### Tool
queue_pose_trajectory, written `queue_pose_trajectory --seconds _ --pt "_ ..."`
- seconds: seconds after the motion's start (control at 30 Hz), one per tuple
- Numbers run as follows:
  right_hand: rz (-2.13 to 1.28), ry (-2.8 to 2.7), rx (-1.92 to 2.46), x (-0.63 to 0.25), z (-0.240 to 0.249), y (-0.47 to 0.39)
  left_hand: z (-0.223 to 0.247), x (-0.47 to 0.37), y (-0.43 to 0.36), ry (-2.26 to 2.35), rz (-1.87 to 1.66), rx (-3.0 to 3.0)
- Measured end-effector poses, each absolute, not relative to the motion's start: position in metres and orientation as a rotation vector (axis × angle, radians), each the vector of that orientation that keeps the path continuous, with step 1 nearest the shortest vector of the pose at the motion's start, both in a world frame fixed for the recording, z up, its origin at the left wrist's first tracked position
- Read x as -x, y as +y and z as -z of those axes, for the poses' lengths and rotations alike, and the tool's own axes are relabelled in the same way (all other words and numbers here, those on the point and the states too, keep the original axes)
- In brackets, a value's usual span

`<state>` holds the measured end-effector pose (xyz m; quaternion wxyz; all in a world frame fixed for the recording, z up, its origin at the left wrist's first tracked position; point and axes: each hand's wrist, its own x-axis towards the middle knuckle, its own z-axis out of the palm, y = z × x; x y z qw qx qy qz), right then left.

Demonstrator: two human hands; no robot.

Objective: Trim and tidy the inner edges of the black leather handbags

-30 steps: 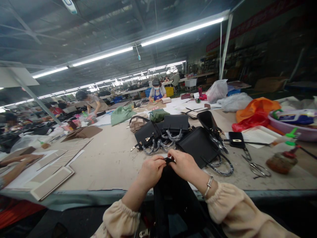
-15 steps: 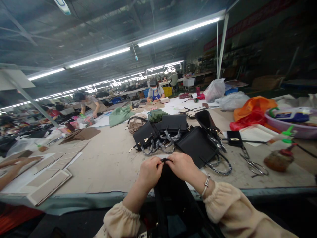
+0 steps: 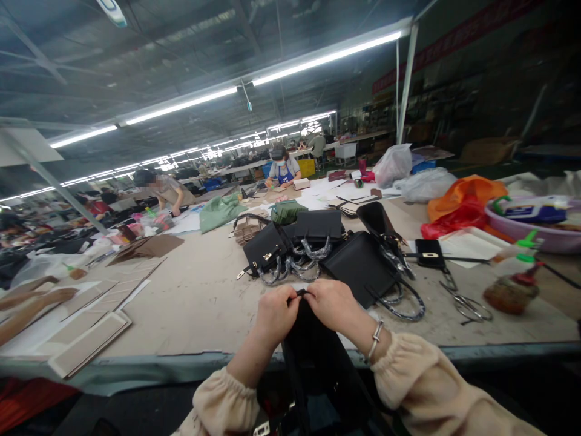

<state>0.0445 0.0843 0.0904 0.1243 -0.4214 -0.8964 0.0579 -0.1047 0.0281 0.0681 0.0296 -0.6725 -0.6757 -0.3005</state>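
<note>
In the head view, the left hand (image 3: 275, 312) and the right hand (image 3: 333, 303) are nearly touching, each with thumb and fingers clamped on the top edge of one black bag (image 3: 320, 351). This bag hangs at six o'clock from the fingertips, in front of the worktable (image 3: 190, 303); its lower part runs into shadow. One metal bracelet (image 3: 376, 340) circles the right wrist.

Taking the two hands as the dial's centre, at least four black handbags (image 3: 361, 266) lie piled from eleven to two o'clock, several handles wrapped in clear plastic; overlap hides the exact count. At three o'clock are one pair of scissors (image 3: 472, 307) and, beyond it, one brown-filled bottle (image 3: 511, 292). One lilac basin (image 3: 503, 227) sits between two and three. One green cloth (image 3: 221, 212) lies between ten and eleven. At nine, a co-worker's two forearms (image 3: 22, 312) reach over flat panels (image 3: 91, 342).
</note>
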Motion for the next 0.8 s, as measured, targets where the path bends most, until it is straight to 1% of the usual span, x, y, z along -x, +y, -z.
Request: queue_pose_trajectory --seconds 0.6,0.8 --pt "-0.161 -2.598 1.165 -0.0463 -0.0848 0.0891 -0.0642 0.1065 0.0296 -2.034 0.967 2.15" --pt "-0.218 -2.56 1.036 -0.0519 -0.0856 0.0921 -0.0635 0.1057 0.0288 -2.033 0.962 2.159"
